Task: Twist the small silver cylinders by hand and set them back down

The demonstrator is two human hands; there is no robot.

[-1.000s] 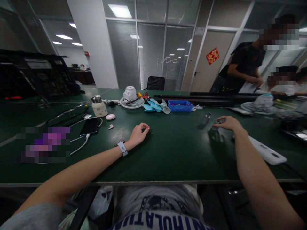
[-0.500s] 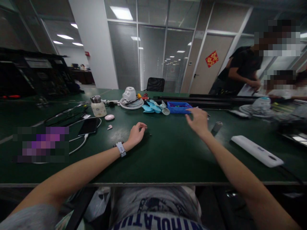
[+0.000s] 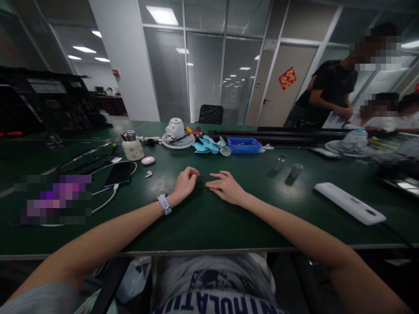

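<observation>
My left hand (image 3: 186, 181), with a watch (image 3: 164, 204) on its wrist, rests on the green table with fingers curled in and tips close together. Anything between them is too small or hidden to make out. Just to its right, my right hand (image 3: 226, 186) is low over the tabletop, fingers spread and pointing left, with nothing visible in it. Off to the right stand two small metal cylinders (image 3: 296, 170), the farther metal cylinder (image 3: 279, 164) having a thin piece by its top. Pale blue fan blades (image 3: 207, 145) lie beyond my hands.
Along the back are a white fan housing (image 3: 178, 138) and a blue bin (image 3: 244, 145) with small items. A patterned bottle (image 3: 132, 146), pink case (image 3: 148, 160), earbud (image 3: 149, 174) and phone (image 3: 118, 174) lie left. A white power strip (image 3: 350, 203) lies right. A person (image 3: 330, 89) stands behind.
My right hand has moved left and nearer from beside the blue bin to next to my left hand, uncovering the farther metal cylinder. My left hand has kept its place and pose.
</observation>
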